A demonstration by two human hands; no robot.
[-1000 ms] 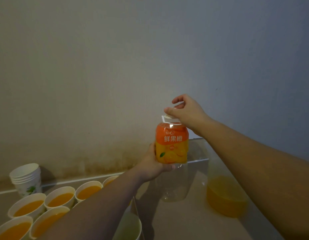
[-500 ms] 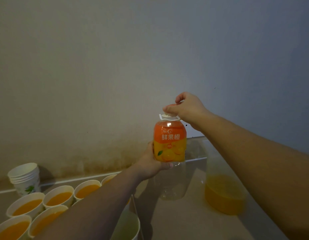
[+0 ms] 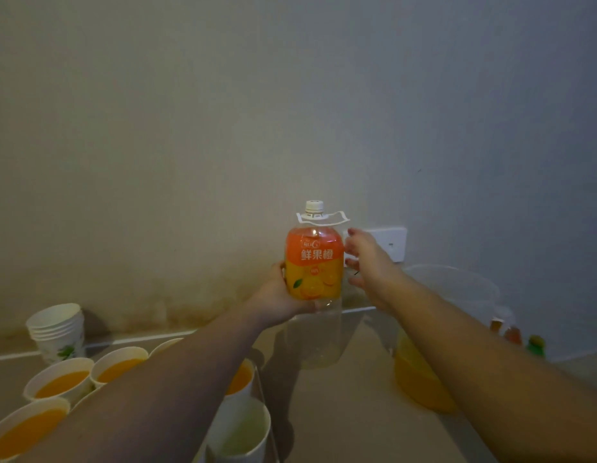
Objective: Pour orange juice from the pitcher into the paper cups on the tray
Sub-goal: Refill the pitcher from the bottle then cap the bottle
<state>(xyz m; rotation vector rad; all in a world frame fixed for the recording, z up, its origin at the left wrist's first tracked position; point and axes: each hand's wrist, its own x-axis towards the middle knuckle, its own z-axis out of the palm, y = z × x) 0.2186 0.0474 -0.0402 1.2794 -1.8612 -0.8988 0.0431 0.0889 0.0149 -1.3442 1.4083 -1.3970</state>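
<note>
Right hand [image 3: 365, 267] off cap, fingers spread | left hand [image 3: 283, 295] grips near-empty orange-labelled bottle [image 3: 314, 262] | pitcher [image 3: 424, 379] part-full

Person, seen from own head: two bare forearms entering from the lower edge, no sleeves in view on either; left hand [image 3: 280, 297] and right hand [image 3: 367, 265] ungloved; no rings, watch, bracelet or strap seen on wrists or fingers; nails short, no varnish made out in the dim light
</note>
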